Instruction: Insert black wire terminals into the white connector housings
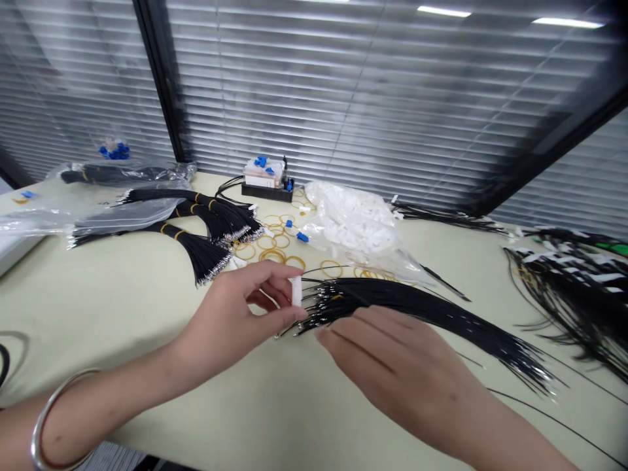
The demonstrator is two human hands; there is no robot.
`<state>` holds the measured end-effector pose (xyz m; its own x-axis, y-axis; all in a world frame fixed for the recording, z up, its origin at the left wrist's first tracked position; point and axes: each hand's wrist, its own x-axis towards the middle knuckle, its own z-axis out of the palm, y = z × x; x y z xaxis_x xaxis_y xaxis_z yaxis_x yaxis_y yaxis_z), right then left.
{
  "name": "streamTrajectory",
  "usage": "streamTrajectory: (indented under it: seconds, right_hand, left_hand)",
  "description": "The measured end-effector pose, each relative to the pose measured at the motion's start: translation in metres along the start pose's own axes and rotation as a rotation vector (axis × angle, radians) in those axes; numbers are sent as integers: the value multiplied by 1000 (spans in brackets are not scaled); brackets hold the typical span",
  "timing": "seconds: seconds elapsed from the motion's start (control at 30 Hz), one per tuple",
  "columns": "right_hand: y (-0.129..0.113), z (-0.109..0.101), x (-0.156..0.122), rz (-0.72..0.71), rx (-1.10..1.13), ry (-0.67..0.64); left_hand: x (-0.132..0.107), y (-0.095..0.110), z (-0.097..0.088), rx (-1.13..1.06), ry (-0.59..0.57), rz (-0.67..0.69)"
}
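Note:
Between the thumb and fingers of my left hand (255, 301) stands a small white plastic connector housing (297, 292), held upright by its two ends. A bundle of black wires (407, 297) with shiny metal terminals lies just to its right. My right hand (392, 373) is closed, back upward, in front of the bundle's left end. Its fingertips are turned down and out of sight, so whatever they grip cannot be made out. At least one thin black wire runs from the connector housing's right side toward the bundle.
Yellow rubber bands (272, 256) lie behind my hands, near a clear bag of white connectors (350, 219). More tied wire bundles (196, 252) rest at left. A black tray (267, 191) stands by the blinds. Wires with white connectors (583, 275) pile at right.

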<state>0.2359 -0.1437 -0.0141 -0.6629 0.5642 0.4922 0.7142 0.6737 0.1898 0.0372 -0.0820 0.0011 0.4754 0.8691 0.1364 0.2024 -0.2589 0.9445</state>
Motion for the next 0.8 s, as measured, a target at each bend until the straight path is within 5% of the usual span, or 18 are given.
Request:
streamTrajectory:
  seconds: [0.2, 0.53, 0.8]
  right_hand:
    - [4, 22, -6, -19, -54, -213]
    - [30, 10, -14, 109, -70, -403]
    - [30, 18, -10, 19, -139, -354]
  left_hand:
    - [-1, 2, 1, 8, -39, 6]
    - [-1, 4, 1, -1, -64, -31]
    - [-1, 1, 2, 0, -75, -41]
